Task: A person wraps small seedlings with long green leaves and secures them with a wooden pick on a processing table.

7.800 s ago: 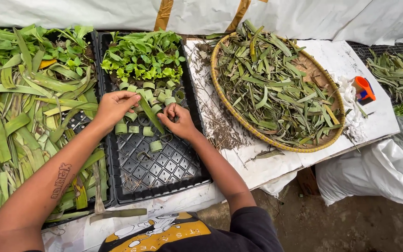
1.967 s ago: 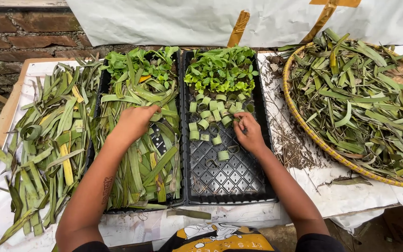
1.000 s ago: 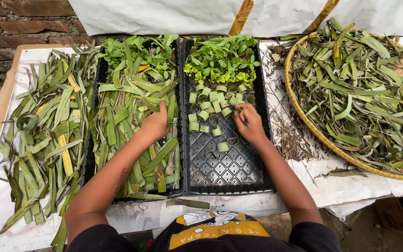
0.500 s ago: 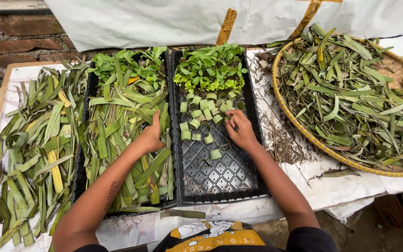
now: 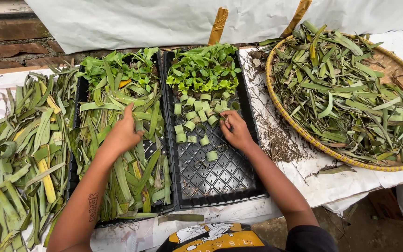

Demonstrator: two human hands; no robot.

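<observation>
My left hand (image 5: 123,134) lay flat & open on leaf strips (image 5: 117,154) in the left tray (image 5: 77,95), steadying them; right hand (image 5: 235,132) pinched a leaf-ring cup (image 5: 222,116) into the seedling tray (image 5: 250,182), beside other cups.

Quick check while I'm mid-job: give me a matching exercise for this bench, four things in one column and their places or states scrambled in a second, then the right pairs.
Things:
1. left hand
2. right hand
3. round woven basket
4. leafy seedlings

Places or states:
A. far right, heaped with long leaves
B. at the far end of the right-hand black tray
C. resting on leaf strips in the left-hand tray
D. at the green leaf rings

Pairs: 1-C, 2-D, 3-A, 4-B
</observation>
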